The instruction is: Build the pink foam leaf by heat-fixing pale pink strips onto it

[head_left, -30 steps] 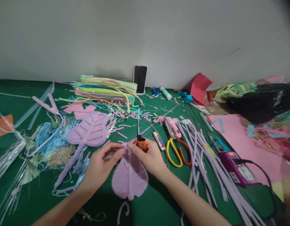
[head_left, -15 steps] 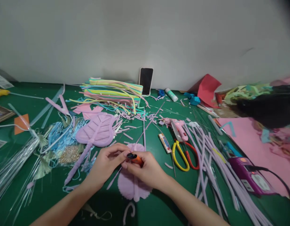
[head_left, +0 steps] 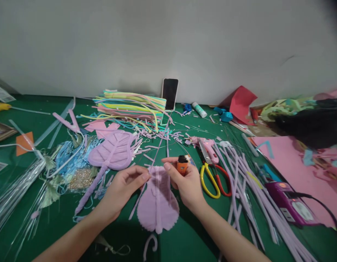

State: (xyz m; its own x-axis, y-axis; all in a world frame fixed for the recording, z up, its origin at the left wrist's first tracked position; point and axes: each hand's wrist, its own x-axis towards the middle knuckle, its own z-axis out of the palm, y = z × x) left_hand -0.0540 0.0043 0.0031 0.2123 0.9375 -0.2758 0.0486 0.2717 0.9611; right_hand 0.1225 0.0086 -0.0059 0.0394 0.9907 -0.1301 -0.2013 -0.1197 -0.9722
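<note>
My left hand (head_left: 127,185) is closed in a pinch on a thin purple pipe cleaner (head_left: 156,154). The strip runs from the scraps down past my fingertips, along the left edge of a purple scalloped fan-shaped piece (head_left: 159,209). That piece lies flat between my hands and has a thick strip down its middle. My right hand (head_left: 188,187) is closed round an orange lighter (head_left: 181,166) with a black top, just above the piece's right side. Below the piece rests a curled purple pipe cleaner (head_left: 150,243).
At left lies a finished-looking purple leaf-shaped fan (head_left: 113,149) beside blue tassels (head_left: 68,156). Scissors (head_left: 209,178), a pink glue gun (head_left: 209,147) and long purple pipe cleaners (head_left: 255,189) are on the right. Behind are a colourful bundle (head_left: 130,105) and a phone (head_left: 169,94).
My hands have moved apart. The lighter has gone right and up, away from my left fingertips, uncovering the upper part of the fan-shaped piece. The thin pipe cleaner has swung to a steeper slant.
</note>
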